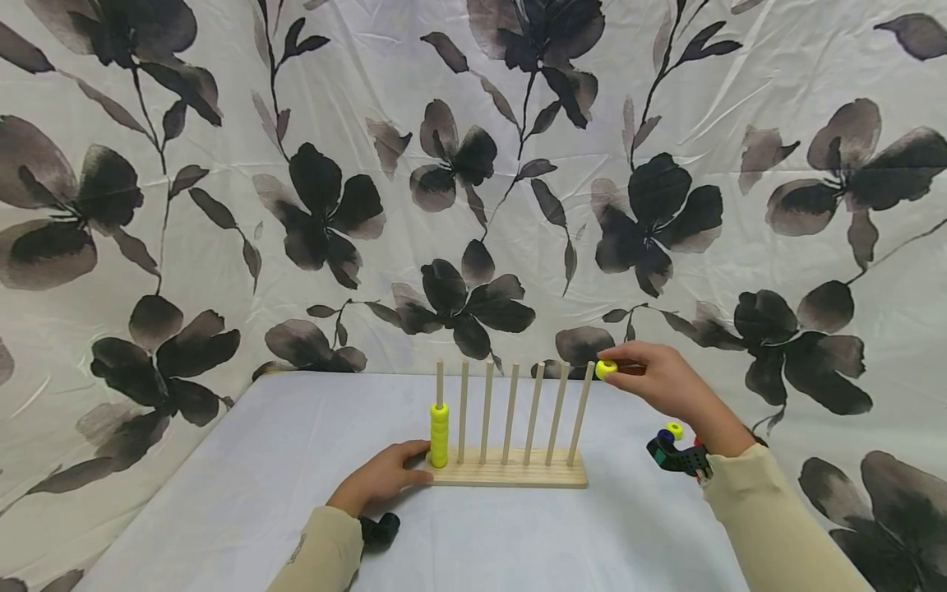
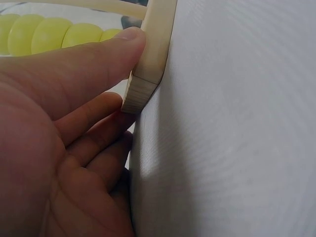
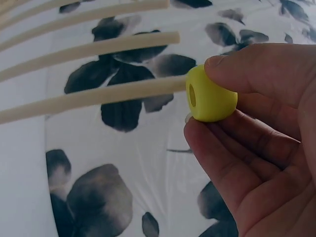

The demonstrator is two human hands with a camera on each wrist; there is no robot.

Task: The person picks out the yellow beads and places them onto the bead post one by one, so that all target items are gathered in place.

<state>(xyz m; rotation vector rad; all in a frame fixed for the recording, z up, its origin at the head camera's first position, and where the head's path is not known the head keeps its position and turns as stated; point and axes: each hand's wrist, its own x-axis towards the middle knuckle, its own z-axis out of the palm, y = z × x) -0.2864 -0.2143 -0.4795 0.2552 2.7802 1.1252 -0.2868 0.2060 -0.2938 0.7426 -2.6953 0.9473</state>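
A wooden peg stand point(image 1: 510, 473) with several upright rods sits on the table. Yellow beads point(image 1: 439, 436) are stacked on its leftmost rod; they also show beside the thumb in the left wrist view. My left hand point(image 1: 381, 477) grips the left end of the base point(image 2: 153, 49), thumb on one side and fingertips at the end. Between thumb and fingers, my right hand point(image 1: 666, 382) pinches a single yellow bead point(image 3: 212, 96). That bead is beside the top of the rightmost rod point(image 3: 98, 98), its hole facing the rods in the right wrist view.
On the right of the table lie another yellow bead point(image 1: 674, 429), a dark blue one point(image 1: 665, 437) and something red, partly hidden by the right wrist. White cloth covers the table point(image 1: 296, 460). Behind it hangs a flower-patterned curtain point(image 1: 459, 205).
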